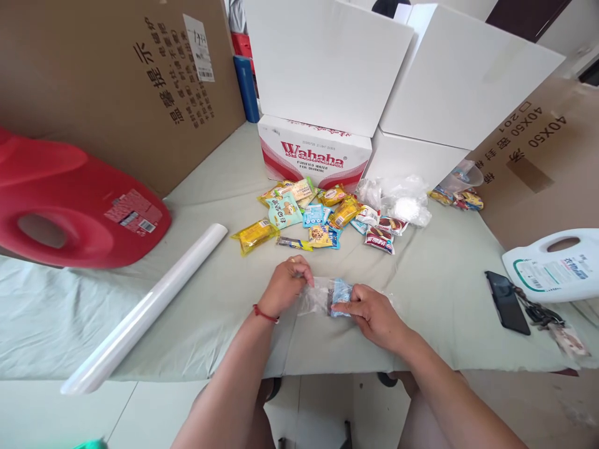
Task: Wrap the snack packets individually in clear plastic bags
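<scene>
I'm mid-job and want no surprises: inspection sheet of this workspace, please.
Surface: pale green cloth, creased.
Job's things: blue packet against a clear bag; whether inside is unclear.
Clutter: snack packets heaped centrally, white roll at left, phone at right.
Hands: right hand grips the blue packet; left hand at the clear bag's left end.
Cables: dark tangle beside the phone, cord or keys unclear.
Surroundings: Wahaha carton behind the snack packets, red jug left, white jug right.
</scene>
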The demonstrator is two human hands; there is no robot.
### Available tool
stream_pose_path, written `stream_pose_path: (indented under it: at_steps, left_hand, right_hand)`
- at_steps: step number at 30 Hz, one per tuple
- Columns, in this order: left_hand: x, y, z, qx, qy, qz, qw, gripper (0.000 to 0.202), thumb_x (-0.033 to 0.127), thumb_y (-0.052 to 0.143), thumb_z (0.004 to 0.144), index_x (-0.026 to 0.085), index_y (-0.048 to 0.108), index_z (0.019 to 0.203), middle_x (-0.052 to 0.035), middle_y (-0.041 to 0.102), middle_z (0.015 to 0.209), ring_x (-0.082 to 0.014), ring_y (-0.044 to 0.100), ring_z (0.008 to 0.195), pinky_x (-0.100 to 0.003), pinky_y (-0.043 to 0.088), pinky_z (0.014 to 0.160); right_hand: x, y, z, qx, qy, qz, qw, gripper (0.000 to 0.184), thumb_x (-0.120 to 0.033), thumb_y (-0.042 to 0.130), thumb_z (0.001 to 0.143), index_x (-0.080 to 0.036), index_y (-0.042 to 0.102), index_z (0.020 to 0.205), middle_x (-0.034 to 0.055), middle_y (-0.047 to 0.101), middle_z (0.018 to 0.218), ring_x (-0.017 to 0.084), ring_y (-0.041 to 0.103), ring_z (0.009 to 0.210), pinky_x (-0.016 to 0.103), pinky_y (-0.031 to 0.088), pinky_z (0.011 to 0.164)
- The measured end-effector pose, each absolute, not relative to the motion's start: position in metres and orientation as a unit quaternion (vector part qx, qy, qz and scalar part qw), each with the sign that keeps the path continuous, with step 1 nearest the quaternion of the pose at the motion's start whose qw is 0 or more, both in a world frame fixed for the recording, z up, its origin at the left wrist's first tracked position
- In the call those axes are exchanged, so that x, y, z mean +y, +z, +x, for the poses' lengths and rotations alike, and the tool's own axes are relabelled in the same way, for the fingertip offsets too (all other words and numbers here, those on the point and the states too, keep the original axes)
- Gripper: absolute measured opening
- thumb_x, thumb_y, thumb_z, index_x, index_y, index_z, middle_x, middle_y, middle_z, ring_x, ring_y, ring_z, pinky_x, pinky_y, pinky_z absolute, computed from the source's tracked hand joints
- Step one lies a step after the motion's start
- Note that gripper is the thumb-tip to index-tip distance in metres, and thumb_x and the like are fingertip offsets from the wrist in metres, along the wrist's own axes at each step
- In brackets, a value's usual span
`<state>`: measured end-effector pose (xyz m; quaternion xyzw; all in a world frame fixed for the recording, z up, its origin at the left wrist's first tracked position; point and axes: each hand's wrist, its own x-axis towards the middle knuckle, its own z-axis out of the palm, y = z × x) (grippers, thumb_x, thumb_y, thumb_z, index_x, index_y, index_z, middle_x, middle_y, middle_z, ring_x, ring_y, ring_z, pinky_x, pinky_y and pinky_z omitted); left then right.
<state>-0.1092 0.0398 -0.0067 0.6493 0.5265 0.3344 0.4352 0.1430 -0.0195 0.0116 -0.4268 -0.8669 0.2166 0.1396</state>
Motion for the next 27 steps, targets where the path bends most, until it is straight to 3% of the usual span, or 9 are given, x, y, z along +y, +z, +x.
stream_pose_path:
  at_steps: [3,5,9,11,14,17,19,22,27]
  left_hand:
    - [0.044,-0.007,-0.129,0.604,0.309,0.618,0.398,0.02,0.01,0.047,0.058,0.022,0.061,0.048,-0.0022,0.061,0.072,-0.019,0.06,0.078,-0.034,0.05,0.082]
    - [0.045,-0.005,-0.131,0.613,0.341,0.601,0.383,0.019,0.013,0.047,0.065,0.021,0.058,0.051,-0.004,0.066,0.082,-0.0202,0.063,0.086,-0.036,0.051,0.087]
    - [0.04,-0.001,-0.112,0.575,0.357,0.635,0.372,0.026,0.038,0.05,0.089,0.022,0.07,0.094,-0.0087,0.068,0.124,-0.0278,0.056,0.126,-0.05,0.04,0.114]
    - [0.036,-0.001,-0.102,0.583,0.273,0.68,0.35,0.033,0.049,0.067,0.081,0.021,0.071,0.097,-0.0134,0.062,0.139,-0.0385,0.038,0.145,-0.062,0.025,0.12]
    - [0.03,0.0,-0.098,0.58,0.182,0.723,0.328,0.024,0.035,0.081,0.066,0.02,0.068,0.08,-0.0151,0.051,0.152,-0.0469,0.018,0.153,-0.069,0.02,0.118]
    - [0.027,0.005,-0.106,0.551,0.173,0.73,0.366,0.009,0.021,0.07,0.069,0.02,0.062,0.074,-0.0141,0.064,0.132,-0.0396,0.048,0.136,-0.057,0.04,0.108]
    - [0.027,0.01,-0.111,0.547,0.191,0.695,0.425,0.008,0.024,0.065,0.073,0.021,0.058,0.074,-0.0073,0.07,0.094,-0.029,0.066,0.099,-0.044,0.05,0.088]
    - [0.028,0.016,-0.109,0.518,0.239,0.59,0.572,0.019,0.035,0.065,0.075,0.022,0.052,0.074,0.0042,0.057,0.063,-0.0177,0.061,0.062,-0.029,0.045,0.061]
    - [0.031,0.023,-0.091,0.455,0.303,0.434,0.716,0.031,0.043,0.074,0.071,0.02,0.053,0.074,0.0028,0.064,0.062,-0.0127,0.061,0.055,-0.023,0.04,0.054]
  right_hand:
    - [-0.023,0.011,0.14,-0.868,0.194,-0.443,0.112,0.051,-0.002,0.055,0.088,-0.037,0.076,0.118,0.0013,0.052,0.085,0.016,0.048,0.077,0.024,0.03,0.064]
    - [-0.026,0.01,0.136,-0.869,0.174,-0.454,0.091,0.049,-0.004,0.056,0.09,-0.037,0.076,0.119,0.0019,0.052,0.085,0.016,0.046,0.078,0.025,0.027,0.062]
    - [-0.032,0.013,0.131,-0.872,0.151,-0.459,0.082,0.048,-0.005,0.055,0.092,-0.036,0.074,0.123,0.0034,0.052,0.086,0.018,0.043,0.078,0.026,0.026,0.061]
    - [-0.034,0.018,0.132,-0.873,0.167,-0.449,0.096,0.047,-0.007,0.055,0.093,-0.034,0.073,0.126,0.0043,0.052,0.088,0.019,0.044,0.08,0.027,0.031,0.064]
    - [-0.036,0.024,0.138,-0.871,0.227,-0.414,0.137,0.036,-0.016,0.057,0.097,-0.031,0.072,0.126,0.0055,0.052,0.094,0.019,0.047,0.085,0.032,0.041,0.075]
    - [-0.037,0.023,0.146,-0.859,0.276,-0.396,0.172,0.029,-0.027,0.058,0.1,-0.03,0.072,0.125,0.0055,0.053,0.097,0.02,0.052,0.09,0.039,0.045,0.087]
    - [-0.038,0.02,0.148,-0.85,0.289,-0.401,0.182,0.029,-0.03,0.057,0.101,-0.031,0.072,0.126,0.0054,0.054,0.097,0.02,0.053,0.092,0.04,0.045,0.089]
    - [-0.036,0.017,0.149,-0.839,0.31,-0.406,0.186,0.027,-0.032,0.058,0.101,-0.032,0.075,0.122,0.0052,0.054,0.097,0.019,0.053,0.092,0.042,0.044,0.092]
    - [-0.031,0.022,0.149,-0.823,0.362,-0.398,0.183,0.021,-0.035,0.059,0.1,-0.029,0.08,0.103,0.0053,0.054,0.1,0.019,0.054,0.096,0.043,0.043,0.096]
